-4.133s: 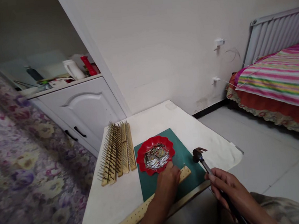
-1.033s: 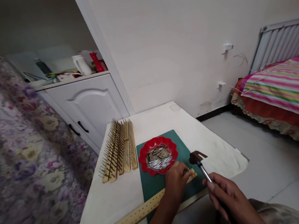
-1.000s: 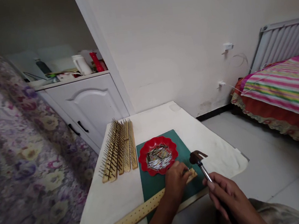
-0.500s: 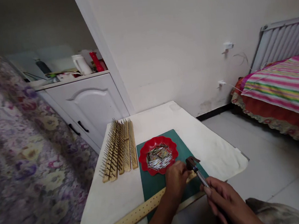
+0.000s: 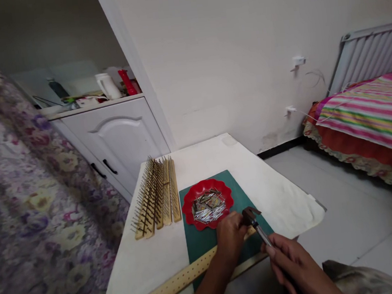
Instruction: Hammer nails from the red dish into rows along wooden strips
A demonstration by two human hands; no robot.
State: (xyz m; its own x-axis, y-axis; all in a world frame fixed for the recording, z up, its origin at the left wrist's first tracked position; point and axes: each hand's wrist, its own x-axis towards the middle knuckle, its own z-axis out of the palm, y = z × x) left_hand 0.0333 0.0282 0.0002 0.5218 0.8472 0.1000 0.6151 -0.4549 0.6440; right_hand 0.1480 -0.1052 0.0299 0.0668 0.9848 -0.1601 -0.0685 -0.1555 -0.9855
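Note:
My right hand (image 5: pixel 287 261) is wrapped round the handle of a claw hammer (image 5: pixel 262 234), whose head is right beside the fingertips of my left hand (image 5: pixel 230 235). Those left fingers are pinched together over the far end of a long wooden strip (image 5: pixel 169 289) dotted with small holes; what they hold is too small to make out. The strip lies slantwise across a green mat (image 5: pixel 226 176). Just beyond my left hand, a red scalloped dish (image 5: pixel 226 189) on the mat holds a pile of nails (image 5: pixel 208 207).
Several wooden strips studded with upright nails (image 5: pixel 155 194) lie on the left of the white-covered table (image 5: pixel 276 199). A floral curtain (image 5: pixel 48 220) hangs at the left, before a white cabinet (image 5: pixel 124 136). Beyond the floor at the right is a bed (image 5: pixel 383 111).
The hammer head has shifted very slightly left, toward my left fingers, and my right hand with it. My left hand, the strip and the dish stay in place.

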